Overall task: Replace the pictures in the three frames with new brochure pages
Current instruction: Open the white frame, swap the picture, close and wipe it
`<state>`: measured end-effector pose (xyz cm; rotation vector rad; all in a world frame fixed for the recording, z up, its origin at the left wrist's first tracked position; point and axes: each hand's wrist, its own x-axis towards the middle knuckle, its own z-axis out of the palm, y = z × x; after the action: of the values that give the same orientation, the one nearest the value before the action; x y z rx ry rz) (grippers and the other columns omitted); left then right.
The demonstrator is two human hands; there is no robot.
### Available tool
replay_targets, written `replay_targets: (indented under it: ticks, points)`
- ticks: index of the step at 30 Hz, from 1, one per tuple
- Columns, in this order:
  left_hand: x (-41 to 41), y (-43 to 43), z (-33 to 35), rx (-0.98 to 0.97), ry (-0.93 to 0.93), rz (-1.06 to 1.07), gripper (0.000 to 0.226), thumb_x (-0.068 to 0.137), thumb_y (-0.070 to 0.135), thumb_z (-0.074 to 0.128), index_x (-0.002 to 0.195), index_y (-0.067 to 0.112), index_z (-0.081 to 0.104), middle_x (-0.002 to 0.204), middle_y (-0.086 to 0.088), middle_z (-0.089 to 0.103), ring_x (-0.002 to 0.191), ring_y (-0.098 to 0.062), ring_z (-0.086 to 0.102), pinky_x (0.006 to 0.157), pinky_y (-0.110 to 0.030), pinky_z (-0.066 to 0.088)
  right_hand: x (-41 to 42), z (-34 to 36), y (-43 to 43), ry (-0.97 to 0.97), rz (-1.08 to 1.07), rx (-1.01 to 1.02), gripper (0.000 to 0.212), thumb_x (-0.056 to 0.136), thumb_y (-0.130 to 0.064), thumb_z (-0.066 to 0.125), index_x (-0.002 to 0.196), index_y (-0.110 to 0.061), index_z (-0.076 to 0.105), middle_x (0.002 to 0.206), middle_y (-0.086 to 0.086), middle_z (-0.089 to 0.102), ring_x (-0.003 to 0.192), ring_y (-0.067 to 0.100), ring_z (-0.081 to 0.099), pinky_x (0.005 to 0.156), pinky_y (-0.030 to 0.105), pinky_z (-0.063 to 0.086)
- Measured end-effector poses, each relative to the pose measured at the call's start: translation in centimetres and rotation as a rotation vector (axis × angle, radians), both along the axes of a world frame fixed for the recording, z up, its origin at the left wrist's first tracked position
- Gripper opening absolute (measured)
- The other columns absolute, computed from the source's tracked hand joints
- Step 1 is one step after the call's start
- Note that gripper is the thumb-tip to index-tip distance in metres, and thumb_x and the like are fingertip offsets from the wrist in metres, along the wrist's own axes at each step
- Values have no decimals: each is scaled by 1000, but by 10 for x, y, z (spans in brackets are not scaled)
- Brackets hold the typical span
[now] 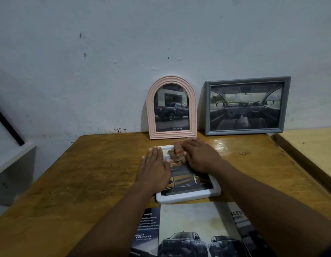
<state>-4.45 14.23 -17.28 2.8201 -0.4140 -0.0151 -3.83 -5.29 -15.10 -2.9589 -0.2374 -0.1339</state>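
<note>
- the white frame lies glass-up on the surface, just beyond the brochure, with a page inside
- the left hand is spread flat over its left edge, likely to stop it sliding
- the right hand grips a crumpled cloth on the glass, apparently for wiping
- the pink frame and grey frame lean against the wall; both hold car pictures

1 camera only, worn on my head, looks forward and down across the wooden table toward the wall at 12 o'clock. It sits close: my left hand and right hand fall mid-view.
</note>
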Motion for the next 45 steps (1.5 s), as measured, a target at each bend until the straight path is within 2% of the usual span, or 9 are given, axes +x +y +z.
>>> replay_targets:
  ticks: [3, 6, 17, 23, 27, 31, 35, 39, 45]
  points:
    - [2, 0, -2, 33, -12, 0, 64, 109, 45, 14, 162, 14, 0, 170, -4, -4, 156, -20, -7, 125, -41, -4, -11, 10, -16, -26, -155, 135, 48, 99, -35, 50, 146, -26, 44, 142, 5, 50, 124, 26, 52, 97, 41, 48]
    - [4, -2, -2, 51, -13, 12, 64, 108, 46, 13, 163, 14, 3, 170, -4, -3, 156, -20, -5, 125, -43, -3, -30, 15, -16, -34, -214, 170, 35, 99, -23, 51, 133, -18, 54, 125, 11, 61, 107, 29, 60, 78, 34, 46]
    - [4, -3, 0, 89, -23, 25, 65, 107, 46, 14, 162, 12, 7, 171, -6, 1, 157, -26, 0, 125, -48, 1, -93, 23, -23, 37, -157, 66, 35, 93, -23, 57, 127, -26, 64, 115, 7, 67, 97, 26, 62, 76, 36, 55]
    - [-3, -5, 16, 143, -130, 22, 65, 106, 51, 14, 162, 18, 10, 169, -8, 12, 156, -30, 3, 123, -51, 0, -113, 74, -63, 126, -201, 191, 34, 97, -9, 50, 127, -19, 65, 110, 6, 66, 90, 17, 61, 66, 26, 52]
    - [-5, 0, 27, -32, -77, 90, 66, 105, 57, 19, 160, 21, 23, 167, -7, 22, 155, -31, 14, 123, -52, 9, -128, 89, -93, 116, -306, 201, 32, 100, -9, 50, 129, -17, 61, 91, 4, 65, 79, 21, 68, 66, 36, 62]
    - [-7, 9, 24, -7, -9, 68, 64, 103, 60, 26, 157, 24, 29, 165, -6, 29, 152, -33, 24, 120, -57, 24, -145, 85, -108, 145, -347, 98, 39, 98, -6, 51, 132, -21, 59, 105, 3, 55, 87, 21, 63, 60, 28, 58]
    - [-17, 8, 19, 70, 72, 53, 71, 104, 59, 26, 162, 22, 11, 169, -10, 12, 155, -34, 9, 123, -55, 15, -170, 53, -106, 205, -368, 22, 40, 96, -12, 54, 132, -28, 57, 123, 4, 60, 101, 20, 59, 81, 31, 57]
    - [-34, 5, 8, 59, 118, 50, 76, 103, 61, 27, 163, 21, 5, 170, -11, 6, 156, -33, 3, 124, -53, 11, -190, 15, -96, 106, -367, 0, 48, 97, -28, 52, 145, -23, 45, 150, 5, 41, 128, 26, 46, 103, 39, 47]
    - [-43, 6, 7, -1, 91, 69, 78, 103, 62, 23, 163, 17, 3, 169, -13, 7, 156, -34, 4, 124, -53, 9, -195, 26, -83, 137, -401, -71, 49, 99, -44, 39, 143, -26, 47, 149, 6, 43, 131, 27, 42, 108, 48, 36]
